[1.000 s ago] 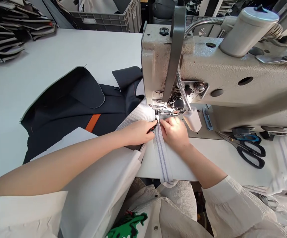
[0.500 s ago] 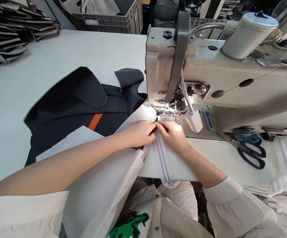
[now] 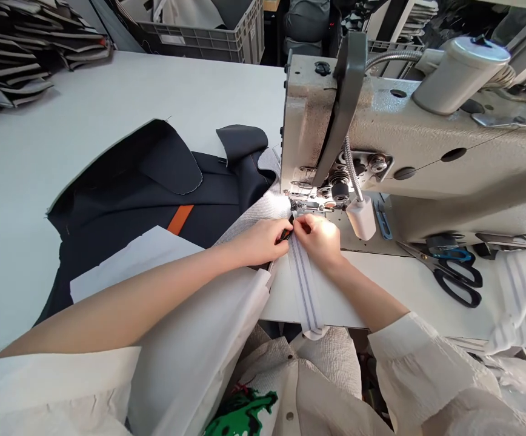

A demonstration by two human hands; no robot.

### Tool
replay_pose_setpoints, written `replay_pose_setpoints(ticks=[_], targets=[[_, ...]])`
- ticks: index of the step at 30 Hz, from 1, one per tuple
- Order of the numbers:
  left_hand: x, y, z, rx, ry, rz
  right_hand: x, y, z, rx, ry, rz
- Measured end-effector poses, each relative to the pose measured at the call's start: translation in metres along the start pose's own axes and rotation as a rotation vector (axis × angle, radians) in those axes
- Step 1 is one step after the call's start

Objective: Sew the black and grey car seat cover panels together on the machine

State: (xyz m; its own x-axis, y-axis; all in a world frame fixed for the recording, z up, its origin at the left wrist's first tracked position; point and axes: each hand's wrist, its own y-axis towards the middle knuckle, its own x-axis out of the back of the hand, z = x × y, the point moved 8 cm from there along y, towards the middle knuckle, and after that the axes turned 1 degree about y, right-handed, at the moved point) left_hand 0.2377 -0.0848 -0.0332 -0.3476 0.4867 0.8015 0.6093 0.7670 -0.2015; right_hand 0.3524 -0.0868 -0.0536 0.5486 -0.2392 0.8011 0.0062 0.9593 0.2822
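Observation:
My left hand (image 3: pixel 267 243) is closed in front of the sewing machine's presser foot (image 3: pixel 296 207), and a small black-and-orange item (image 3: pixel 283 235) shows between its fingers. Right beside it, my right hand (image 3: pixel 320 239) pinches the upper end of a white zipper tape (image 3: pixel 306 281) with grey lines. That tape hangs down over the table edge. Under my left forearm lie a dark fabric piece (image 3: pixel 122 224) with an orange strip (image 3: pixel 180 219), and white sheet material (image 3: pixel 199 321). Grey mesh fabric (image 3: pixel 256 218) runs up to the presser foot. My fingers hide the held edges.
The sewing machine (image 3: pixel 426 133) fills the right side, with a white lamp head (image 3: pixel 360 218) near my right hand. Black-handled scissors (image 3: pixel 458 281) and blue snips (image 3: pixel 383 219) lie on the right. Dark stacked pieces (image 3: pixel 26 54) and a grey crate (image 3: pixel 208 39) stand behind.
My fingertips have drawn slightly apart, and the black-and-orange item shows more clearly in my left hand. The view has shifted a little, so the machine appears farther right.

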Motion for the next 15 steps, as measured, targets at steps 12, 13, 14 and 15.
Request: replay_pose_setpoints(ticks=[12, 13, 14, 15], targets=[[0.012, 0.017, 0.012, 0.058, -0.187, -0.174, 0.002, -0.007, 0.021, 0.231, -0.34, 0.084], [0.013, 0.019, 0.012, 0.052, -0.19, -0.185, 0.001, -0.007, 0.021, 0.229, -0.356, 0.088], [0.013, 0.021, 0.013, 0.046, -0.19, -0.198, 0.0, -0.006, 0.02, 0.227, -0.372, 0.09], [0.014, 0.023, 0.014, 0.039, -0.187, -0.212, -0.001, -0.005, 0.019, 0.226, -0.384, 0.09]])
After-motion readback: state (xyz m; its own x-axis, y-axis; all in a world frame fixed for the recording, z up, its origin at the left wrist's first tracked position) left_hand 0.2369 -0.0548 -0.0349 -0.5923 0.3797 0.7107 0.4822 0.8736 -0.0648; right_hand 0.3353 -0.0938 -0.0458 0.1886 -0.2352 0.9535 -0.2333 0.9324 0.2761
